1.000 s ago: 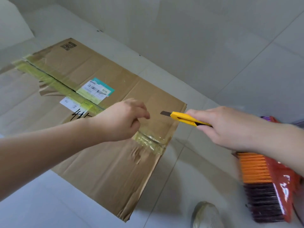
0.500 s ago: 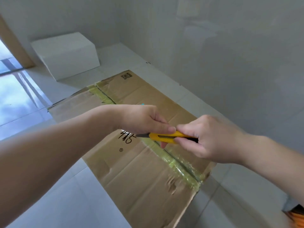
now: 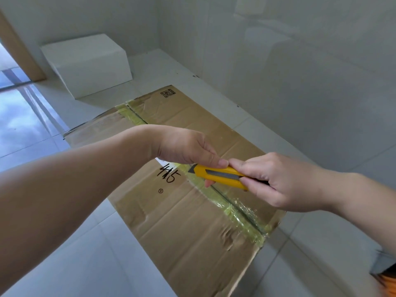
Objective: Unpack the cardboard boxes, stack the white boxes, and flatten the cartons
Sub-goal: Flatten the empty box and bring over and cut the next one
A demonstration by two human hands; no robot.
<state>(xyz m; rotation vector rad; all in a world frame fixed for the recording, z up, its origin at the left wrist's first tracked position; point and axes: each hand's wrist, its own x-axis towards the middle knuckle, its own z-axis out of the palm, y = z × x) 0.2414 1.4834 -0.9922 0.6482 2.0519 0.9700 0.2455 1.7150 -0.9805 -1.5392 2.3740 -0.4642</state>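
A flattened brown carton [image 3: 188, 228] lies on the tiled floor, with a yellowish tape seam running along its middle and "445" written on it. Above the seam both hands meet on a yellow utility knife [image 3: 220, 175]. My right hand [image 3: 278, 183] grips the knife's handle. My left hand [image 3: 188, 147] pinches its front end near the short dark blade tip. A white box [image 3: 90, 63] stands on the floor at the back left, against the wall.
A grey wall runs along the right and back. A wooden door frame [image 3: 23, 52] and a glossy floor area are at the far left. An orange object [image 3: 387, 284] shows at the bottom right corner.
My left hand moved onto the knife's front end, joining my right hand. The view tilted up, bringing the white box into sight and the broom nearly out of frame.
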